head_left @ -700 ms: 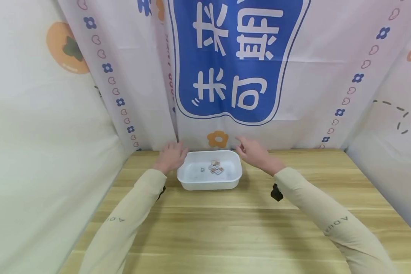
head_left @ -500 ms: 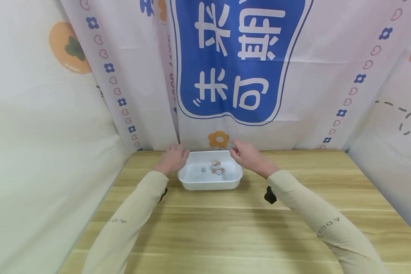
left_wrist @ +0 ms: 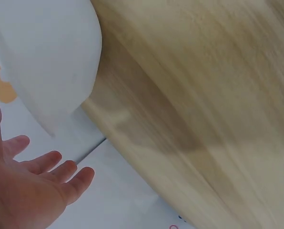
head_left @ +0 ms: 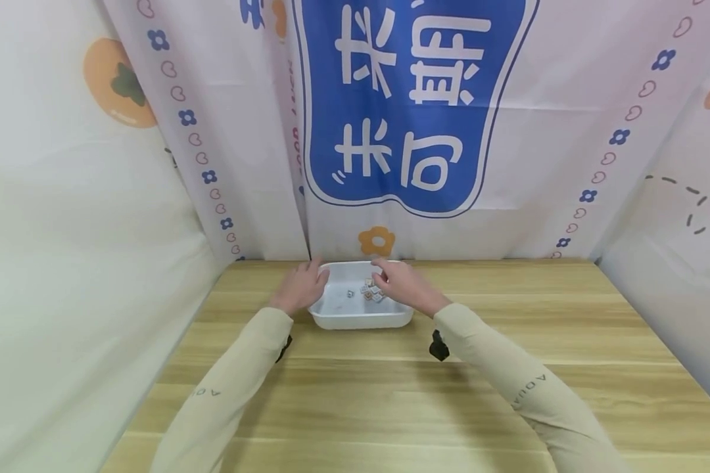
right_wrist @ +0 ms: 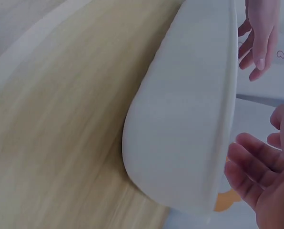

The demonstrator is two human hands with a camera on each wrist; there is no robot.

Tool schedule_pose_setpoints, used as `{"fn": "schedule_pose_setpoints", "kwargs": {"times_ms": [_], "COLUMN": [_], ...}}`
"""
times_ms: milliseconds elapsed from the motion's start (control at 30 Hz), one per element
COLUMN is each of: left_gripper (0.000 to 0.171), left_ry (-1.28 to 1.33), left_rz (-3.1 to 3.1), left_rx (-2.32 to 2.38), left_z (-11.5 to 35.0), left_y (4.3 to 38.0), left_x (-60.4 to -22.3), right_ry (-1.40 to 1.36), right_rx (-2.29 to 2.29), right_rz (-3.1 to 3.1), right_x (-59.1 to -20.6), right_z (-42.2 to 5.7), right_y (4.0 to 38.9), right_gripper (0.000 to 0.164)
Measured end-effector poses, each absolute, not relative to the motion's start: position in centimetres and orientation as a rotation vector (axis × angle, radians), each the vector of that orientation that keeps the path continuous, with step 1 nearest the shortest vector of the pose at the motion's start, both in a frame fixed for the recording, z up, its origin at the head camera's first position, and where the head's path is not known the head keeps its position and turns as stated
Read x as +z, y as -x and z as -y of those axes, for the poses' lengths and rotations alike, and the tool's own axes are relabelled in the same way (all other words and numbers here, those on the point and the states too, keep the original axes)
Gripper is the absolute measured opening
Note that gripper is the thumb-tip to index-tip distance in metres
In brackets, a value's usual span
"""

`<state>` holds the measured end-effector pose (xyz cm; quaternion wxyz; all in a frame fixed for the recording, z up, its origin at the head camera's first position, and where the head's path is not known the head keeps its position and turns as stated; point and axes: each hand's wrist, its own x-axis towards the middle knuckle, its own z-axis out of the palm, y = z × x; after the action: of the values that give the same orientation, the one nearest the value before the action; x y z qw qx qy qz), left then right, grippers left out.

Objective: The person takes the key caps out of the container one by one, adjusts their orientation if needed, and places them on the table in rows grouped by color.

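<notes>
A white plastic tub [head_left: 363,320] stands against the back of the table. Inside it lies a small cluster of square tiles [head_left: 368,295] with white and orange-brown faces, partly covered by my right hand. A single small silvery piece [head_left: 350,293] sits apart, to their left. Over the tub's right side hovers my right hand [head_left: 407,285], its fingers loosely bent and holding nothing. My left hand [head_left: 298,288] is beside the left rim, fingers relaxed. In the left wrist view this hand [left_wrist: 32,193] appears apart from the tub wall [left_wrist: 51,52].
The wood-grain table [head_left: 355,394] extends in front of the tub. Behind it hangs a white cloth [head_left: 532,164] with a blue printed panel [head_left: 390,105]. More cloth forms side walls [head_left: 94,263] at left and right. A dark wrist device [head_left: 439,346] shows below the right sleeve.
My right hand has moved left, from beyond the tub's right rim to over its inside, near the tiles. My left hand has barely shifted. The tub and pieces have not visibly moved.
</notes>
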<state>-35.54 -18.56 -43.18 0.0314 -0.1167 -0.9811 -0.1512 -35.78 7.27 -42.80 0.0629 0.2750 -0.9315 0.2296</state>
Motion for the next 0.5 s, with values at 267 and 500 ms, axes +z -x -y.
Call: {"fn": "schedule_pose_setpoints", "kwargs": {"times_ms": [267, 500], "left_gripper": [0.058, 0.059], "left_ry": [0.377, 0.360], "left_rz": [2.964, 2.961], "left_rx": [-0.551, -0.549], "left_z": [18.1, 18.3], "left_y": [35.1, 35.5], "left_x": [-43.5, -45.2], "right_ry": [-0.843, -0.859], "right_rx": [0.737, 0.755], "right_rz": [2.804, 2.799], "right_x": [-43.9, -45.1], "right_z": [-5.0, -3.2], "right_y": [36.2, 36.5], "right_gripper": [0.036, 0.033]}}
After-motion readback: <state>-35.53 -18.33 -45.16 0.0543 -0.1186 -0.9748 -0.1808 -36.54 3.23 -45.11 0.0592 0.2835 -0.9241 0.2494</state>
